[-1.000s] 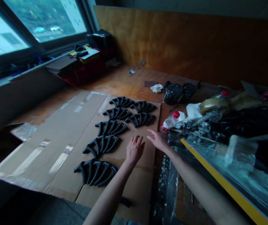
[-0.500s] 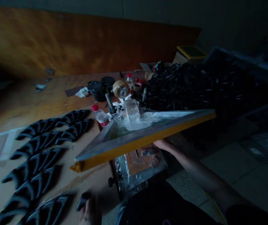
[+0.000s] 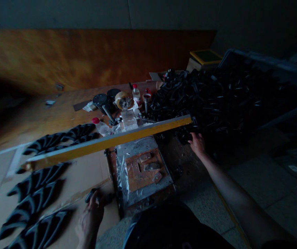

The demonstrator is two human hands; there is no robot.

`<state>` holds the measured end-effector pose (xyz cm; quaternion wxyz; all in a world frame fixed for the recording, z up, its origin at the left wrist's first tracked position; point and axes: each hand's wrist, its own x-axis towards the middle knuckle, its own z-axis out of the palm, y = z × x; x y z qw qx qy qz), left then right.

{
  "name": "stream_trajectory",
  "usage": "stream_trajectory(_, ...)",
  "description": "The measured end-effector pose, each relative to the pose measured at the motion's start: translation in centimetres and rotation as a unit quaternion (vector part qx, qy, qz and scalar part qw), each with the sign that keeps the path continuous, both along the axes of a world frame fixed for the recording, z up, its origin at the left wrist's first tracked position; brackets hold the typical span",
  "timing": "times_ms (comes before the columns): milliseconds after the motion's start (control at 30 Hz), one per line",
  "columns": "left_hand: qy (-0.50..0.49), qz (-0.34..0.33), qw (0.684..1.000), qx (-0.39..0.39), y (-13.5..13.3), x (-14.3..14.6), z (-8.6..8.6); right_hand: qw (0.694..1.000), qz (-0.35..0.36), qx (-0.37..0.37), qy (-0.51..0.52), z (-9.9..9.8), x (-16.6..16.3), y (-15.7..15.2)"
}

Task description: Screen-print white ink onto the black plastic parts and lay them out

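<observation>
Rows of black curved plastic pieces [image 3: 38, 180], ribbed and fan-shaped with pointed tips, are lying on flat brown cardboard [image 3: 86, 173] at the left. The left hand [image 3: 90, 219] is resting at the near edge of that cardboard, its fingers curling around a small dark rounded knob [image 3: 91, 195]; the picture is too dim to tell how firmly it is gripping.

A long frame [image 3: 107, 142] with a yellow-painted wooden edge is tilting up across the middle, its left end reaching over the black pieces and its right end sitting close to the pile on the right. Under it, a flat metal plate [image 3: 143, 169] wrapped in crinkled clear film is showing, with a rusty brown patch in its centre. Behind the frame, a small clear bottle [image 3: 100, 126] with a red cap, a roll of tape [image 3: 123, 100] and dark round tins [image 3: 104, 100] are standing on the worn wooden bench [image 3: 47, 117].

At the right, a big heap of loose black plastic parts [image 3: 210, 100] is filling the bench end. The right hand [image 3: 197, 143] is reaching out to the heap's near edge, fingers closing on a black part [image 3: 187, 136] there, well apart from the left hand.
</observation>
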<state>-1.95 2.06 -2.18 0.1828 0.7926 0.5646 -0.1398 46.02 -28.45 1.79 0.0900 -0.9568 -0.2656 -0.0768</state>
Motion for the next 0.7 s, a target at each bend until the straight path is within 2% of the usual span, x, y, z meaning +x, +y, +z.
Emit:
stream_trajectory(200, -0.012, 0.002, 0.997, 0.080, -0.6, 0.6, 1.8, 0.996, 0.084, -0.014, 0.003, -0.6, -0.9, 0.7)
stream_trajectory(333, -0.053, 0.007, 0.992, 0.112, -1.2, 2.7, 3.6, 0.995, 0.097, -0.030, 0.010, -0.7, -0.2, 1.4)
stream_trajectory(467, -0.101, 0.004, 0.987, 0.128, -1.5, 4.8, 4.3, 0.995, 0.095, -0.002, 0.034, -0.7, -0.2, 2.0)
stream_trajectory(600, -0.148, 0.003, 0.981, 0.122, -1.4, 5.6, 4.5, 0.990, 0.140, 0.004, 0.030, 0.0, -2.5, 2.8)
stream_trajectory(700, -0.180, 0.022, 0.978, 0.102, -1.0, 6.0, 5.3, 0.984, 0.175, 0.027, 0.014, 0.8, -4.8, 4.6)
